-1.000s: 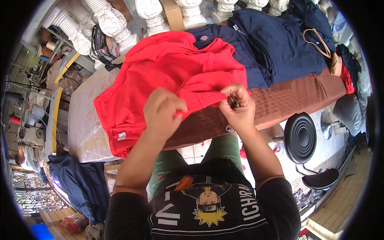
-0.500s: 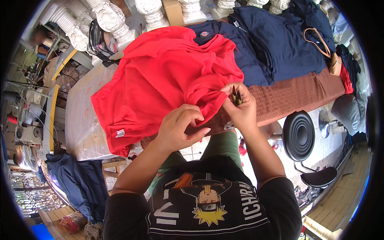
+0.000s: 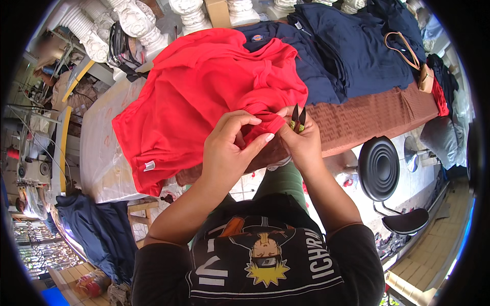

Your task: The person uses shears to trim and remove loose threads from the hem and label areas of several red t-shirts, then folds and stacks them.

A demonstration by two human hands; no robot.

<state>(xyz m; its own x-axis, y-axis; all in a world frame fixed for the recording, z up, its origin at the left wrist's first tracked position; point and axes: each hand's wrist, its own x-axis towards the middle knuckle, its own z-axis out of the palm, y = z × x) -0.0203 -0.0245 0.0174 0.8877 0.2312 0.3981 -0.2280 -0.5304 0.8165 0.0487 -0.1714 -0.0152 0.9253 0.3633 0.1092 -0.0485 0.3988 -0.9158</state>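
Observation:
A red knit garment (image 3: 199, 84), perhaps a shirt, is spread over the table with its near edge bunched up between my hands. My left hand (image 3: 229, 145) has its thumb and fingers curled round a fold of that edge. My right hand (image 3: 302, 140) pinches the same fold with thumb and forefinger. A pair of small thread snips (image 3: 299, 120) is tucked in the right palm, its dark blades pointing away from me and apart. Near the garment's left corner a small white label (image 3: 149, 166) shows.
Navy garments (image 3: 352, 61) are piled at the right on the brown cloth (image 3: 372, 112) covering the table. White ornate columns (image 3: 189, 13) line the back. A black round stool (image 3: 378, 168) stands at right; more navy cloth (image 3: 97, 234) hangs at lower left. A sewing machine (image 3: 35, 168) is far left.
My left hand has moved up onto the garment's fold and closed on it. The snips have turned in my right hand, so both blades now show. The view has shifted slightly.

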